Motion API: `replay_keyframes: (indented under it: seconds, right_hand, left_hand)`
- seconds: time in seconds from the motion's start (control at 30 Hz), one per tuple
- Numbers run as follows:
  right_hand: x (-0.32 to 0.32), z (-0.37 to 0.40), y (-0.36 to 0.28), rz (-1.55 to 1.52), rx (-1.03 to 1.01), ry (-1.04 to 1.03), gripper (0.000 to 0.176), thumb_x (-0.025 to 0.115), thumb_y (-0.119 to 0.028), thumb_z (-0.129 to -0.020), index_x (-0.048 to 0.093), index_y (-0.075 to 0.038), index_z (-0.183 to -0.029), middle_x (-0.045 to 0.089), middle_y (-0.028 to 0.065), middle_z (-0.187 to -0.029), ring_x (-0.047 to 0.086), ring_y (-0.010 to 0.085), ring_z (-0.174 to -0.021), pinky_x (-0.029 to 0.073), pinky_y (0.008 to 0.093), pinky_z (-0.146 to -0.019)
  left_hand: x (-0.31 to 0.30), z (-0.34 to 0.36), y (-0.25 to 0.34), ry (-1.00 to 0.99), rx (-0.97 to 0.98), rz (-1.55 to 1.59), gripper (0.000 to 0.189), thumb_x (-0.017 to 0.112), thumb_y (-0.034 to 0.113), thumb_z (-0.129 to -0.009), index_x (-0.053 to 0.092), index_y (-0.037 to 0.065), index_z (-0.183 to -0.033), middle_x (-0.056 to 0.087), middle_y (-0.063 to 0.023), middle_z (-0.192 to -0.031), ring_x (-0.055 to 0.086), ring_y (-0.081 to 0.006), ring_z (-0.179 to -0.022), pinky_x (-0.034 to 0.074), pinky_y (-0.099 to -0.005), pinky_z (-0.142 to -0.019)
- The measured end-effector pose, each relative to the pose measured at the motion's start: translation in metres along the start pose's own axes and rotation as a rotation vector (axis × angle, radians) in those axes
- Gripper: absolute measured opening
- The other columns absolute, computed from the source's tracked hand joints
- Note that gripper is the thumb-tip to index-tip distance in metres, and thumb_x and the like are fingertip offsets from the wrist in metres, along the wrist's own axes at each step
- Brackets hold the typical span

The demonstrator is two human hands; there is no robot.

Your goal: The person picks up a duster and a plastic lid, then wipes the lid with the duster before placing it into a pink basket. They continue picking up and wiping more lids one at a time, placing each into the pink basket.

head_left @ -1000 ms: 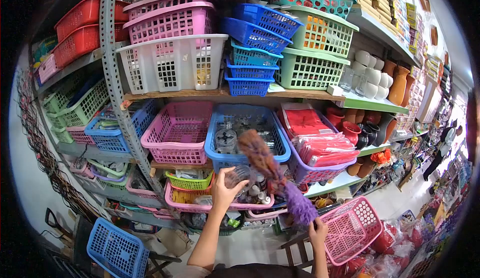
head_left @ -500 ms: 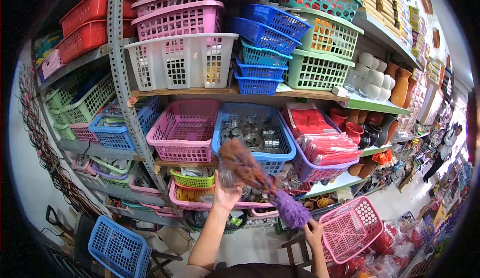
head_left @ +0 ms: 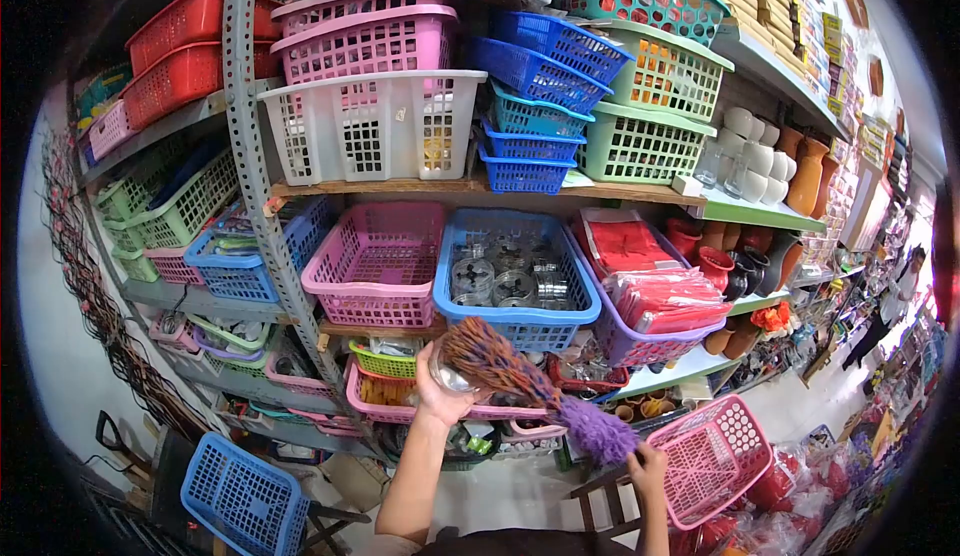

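Duster [head_left: 520, 374] swung lower | left hand [head_left: 436, 398] grips glass [head_left: 443, 373] under its tip | right hand [head_left: 648, 468] grips its purple end

Left hand [head_left: 438, 394] cupped a clear glass jar [head_left: 447, 373] just below the blue basket [head_left: 555, 324] of glassware. Right hand [head_left: 648, 468] gripped a feather duster [head_left: 533, 389], its brown-and-purple head against the jar. Pink basket [head_left: 712, 456] sat just beside the right hand.
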State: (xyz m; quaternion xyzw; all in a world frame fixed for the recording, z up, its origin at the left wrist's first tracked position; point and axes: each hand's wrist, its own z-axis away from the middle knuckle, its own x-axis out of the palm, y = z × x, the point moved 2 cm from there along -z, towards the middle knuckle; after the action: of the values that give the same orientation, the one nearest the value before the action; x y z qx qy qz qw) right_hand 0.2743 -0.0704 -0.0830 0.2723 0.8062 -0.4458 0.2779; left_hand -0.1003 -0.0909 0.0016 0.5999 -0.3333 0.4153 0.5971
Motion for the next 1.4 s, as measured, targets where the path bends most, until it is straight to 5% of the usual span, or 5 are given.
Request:
replay_keyframes:
  seconds: [0.4,0.5,0.67,0.97,1.4]
  right_hand:
    - [-0.046,0.004,-0.008,0.118,0.005,0.044,0.015,0.066,-0.015,-0.066,0.061,-0.003,-0.074,0.057,0.0163,-0.061,0.056,0.0328,-0.054,0.043,0.0380,-0.051]
    - [-0.029,0.014,-0.006,0.034,-0.105,-0.053,0.016,0.066,-0.014,-0.066,0.059,-0.002,-0.073,0.057,0.0169,-0.062,0.055,0.0344,-0.055,0.042,0.0390,-0.052]
    - [-0.048,0.016,0.000,0.036,0.059,0.123,0.018,0.065,-0.014,-0.064,0.060,-0.001,-0.075,0.056,0.0154,-0.061,0.055,0.0289,-0.053,0.041,0.0371,-0.050]
    - [-0.079,-0.004,0.008,0.107,0.115,0.224,0.018,0.064,-0.016,-0.068,0.056,0.000,-0.069,0.050,0.0159,-0.053,0.050,0.0294,-0.047,0.038,0.0366,-0.048]
    - [-0.084,-0.200,-0.043,0.716,0.055,0.277,0.045,0.050,-0.003,-0.077,0.052,-0.014,-0.119,0.059,0.0170,-0.091,0.061,0.0328,-0.078,0.049,0.0421,-0.065]
  left_hand:
    - [0.004,-0.012,-0.006,0.078,0.137,-0.131,0.062,0.045,0.058,-0.080,0.049,0.009,-0.118,0.055,-0.0097,-0.114,0.053,-0.0296,-0.107,0.042,-0.0484,-0.091]
    - [-0.029,-0.039,-0.033,-0.251,0.017,0.012,0.048,0.034,0.048,-0.090,0.051,0.012,-0.117,0.050,-0.0126,-0.123,0.050,-0.0318,-0.108,0.041,-0.0505,-0.089]
    - [0.022,-0.010,-0.013,-0.142,-0.080,-0.014,0.072,0.048,0.064,-0.072,0.049,0.014,-0.124,0.050,-0.0098,-0.124,0.048,-0.0315,-0.110,0.038,-0.0532,-0.090]
    - [0.003,-0.031,-0.034,-0.180,-0.182,0.137,0.072,0.047,0.067,-0.071,0.051,0.015,-0.120,0.055,-0.0113,-0.109,0.051,-0.0289,-0.092,0.038,-0.0390,-0.069]
    - [0.037,-0.039,-0.069,-0.258,-0.365,0.058,0.081,0.045,0.067,-0.073,0.049,0.002,-0.120,0.055,-0.0209,-0.110,0.055,-0.0313,-0.094,0.042,-0.0367,-0.068]
